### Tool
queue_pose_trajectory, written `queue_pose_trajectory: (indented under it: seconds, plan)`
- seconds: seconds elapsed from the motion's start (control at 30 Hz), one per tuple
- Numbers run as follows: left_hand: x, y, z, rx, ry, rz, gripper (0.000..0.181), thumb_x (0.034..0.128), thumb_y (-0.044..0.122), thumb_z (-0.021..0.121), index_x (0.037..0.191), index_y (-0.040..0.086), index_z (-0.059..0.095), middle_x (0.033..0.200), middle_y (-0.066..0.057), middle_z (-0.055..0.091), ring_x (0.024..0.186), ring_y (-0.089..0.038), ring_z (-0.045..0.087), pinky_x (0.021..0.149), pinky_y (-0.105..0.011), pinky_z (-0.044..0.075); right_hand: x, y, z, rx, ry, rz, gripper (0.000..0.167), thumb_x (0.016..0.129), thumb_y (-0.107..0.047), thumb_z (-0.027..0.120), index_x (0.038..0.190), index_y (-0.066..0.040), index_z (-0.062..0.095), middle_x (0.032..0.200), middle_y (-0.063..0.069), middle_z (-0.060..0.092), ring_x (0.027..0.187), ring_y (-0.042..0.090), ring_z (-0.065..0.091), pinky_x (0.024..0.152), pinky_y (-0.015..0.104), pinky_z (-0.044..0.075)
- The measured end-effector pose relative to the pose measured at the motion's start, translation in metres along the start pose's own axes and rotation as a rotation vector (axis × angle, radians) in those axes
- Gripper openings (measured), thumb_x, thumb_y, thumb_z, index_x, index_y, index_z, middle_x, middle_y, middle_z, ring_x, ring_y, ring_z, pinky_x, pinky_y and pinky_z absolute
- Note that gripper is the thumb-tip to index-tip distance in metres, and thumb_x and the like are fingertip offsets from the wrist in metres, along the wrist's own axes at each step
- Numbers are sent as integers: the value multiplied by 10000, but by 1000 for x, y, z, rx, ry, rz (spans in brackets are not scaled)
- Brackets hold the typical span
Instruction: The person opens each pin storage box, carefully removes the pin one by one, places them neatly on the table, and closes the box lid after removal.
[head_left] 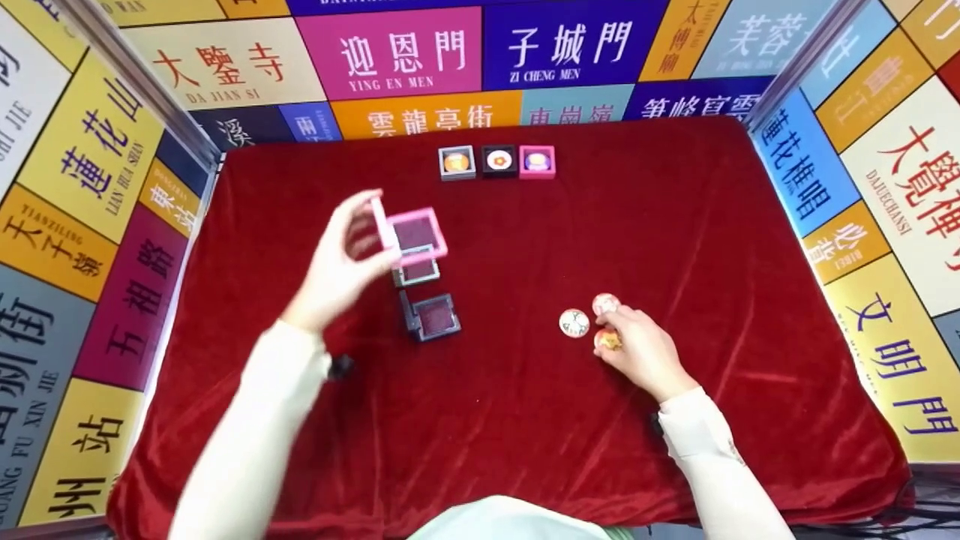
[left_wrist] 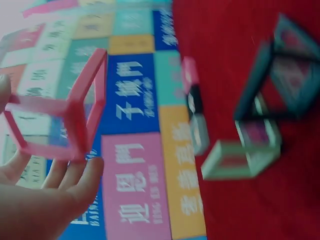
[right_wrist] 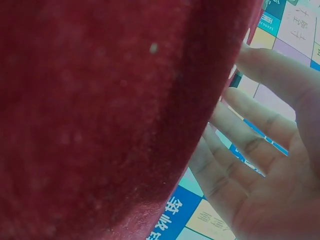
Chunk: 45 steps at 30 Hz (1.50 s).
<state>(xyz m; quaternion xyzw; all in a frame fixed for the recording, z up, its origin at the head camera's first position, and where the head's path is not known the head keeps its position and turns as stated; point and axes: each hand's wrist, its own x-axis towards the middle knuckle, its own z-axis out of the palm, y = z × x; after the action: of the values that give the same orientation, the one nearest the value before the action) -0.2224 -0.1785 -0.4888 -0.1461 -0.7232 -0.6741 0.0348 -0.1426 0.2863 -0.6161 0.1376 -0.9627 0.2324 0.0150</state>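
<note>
My left hand (head_left: 341, 247) holds a small pink hinged box (head_left: 441, 232) up off the cloth, its lid swung wide. In the left wrist view the pink box (left_wrist: 75, 122) rests against the fingertips, with parts of the hand out of frame. Below it lie a light grey opened box (head_left: 417, 272), partly hidden, and a dark grey opened box (head_left: 436, 316). On the right, my right hand (head_left: 643, 352) reaches down at a yellow-patterned round badge (head_left: 609, 340), fingers only slightly bent. A pinkish badge (head_left: 604, 302) lies by its fingertips, and a white badge (head_left: 574, 322) to their left.
Along the back stand a grey box (head_left: 457, 172), a black box (head_left: 499, 174) and a pink box (head_left: 537, 174), each with a round badge inside. Red velvet cloth (head_left: 517, 420) covers the table. Panels with printed lettering (head_left: 405, 52) enclose the back and sides.
</note>
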Motion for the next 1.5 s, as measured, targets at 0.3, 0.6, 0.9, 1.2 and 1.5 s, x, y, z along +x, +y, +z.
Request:
queue_pose_trajectory:
  seconds: [0.3,0.6,0.9,1.2,1.5]
  plan:
    - [80,-34,-28,329,-63,-267,732,885,-29,797,1511,33,424,1478,-233,579,1369,-346,572,1126,-506,489,5,-3,-3,-20,-2,-2,460,768,-139,970,1168,-67,753,1144,72,717,1018,331,654,775,552,581]
    - [109,-61,-29,603,-137,-398,753,900,-15,719,1538,-71,323,1346,-322,598,1145,-384,623,1047,-446,510,3,-8,-2,-17,1,0,459,767,-142,975,1166,-76,757,1140,71,715,1003,327,651,758,550,578]
    - [112,-73,-26,654,-209,-484,775,906,28,714,1549,-64,292,1265,-306,605,1128,-387,596,1058,-469,480,3,-12,-5,-18,15,-12,466,756,-150,991,1155,-85,759,1137,62,712,996,315,649,745,543,581]
    - [114,-86,-22,676,-243,-544,823,928,127,691,1573,-79,224,1325,-330,577,1218,-411,570,1145,-477,425,-3,-8,-5,-43,17,-40,469,753,-131,990,1156,-73,755,1144,73,708,1003,332,673,779,537,583]
    - [105,-80,-22,743,-109,-384,779,981,184,696,1611,-40,297,1351,-324,600,1226,-447,590,1131,-539,442,-6,-1,-3,-43,21,-48,447,773,-141,971,1158,-66,755,1132,87,709,1011,336,671,788,539,587]
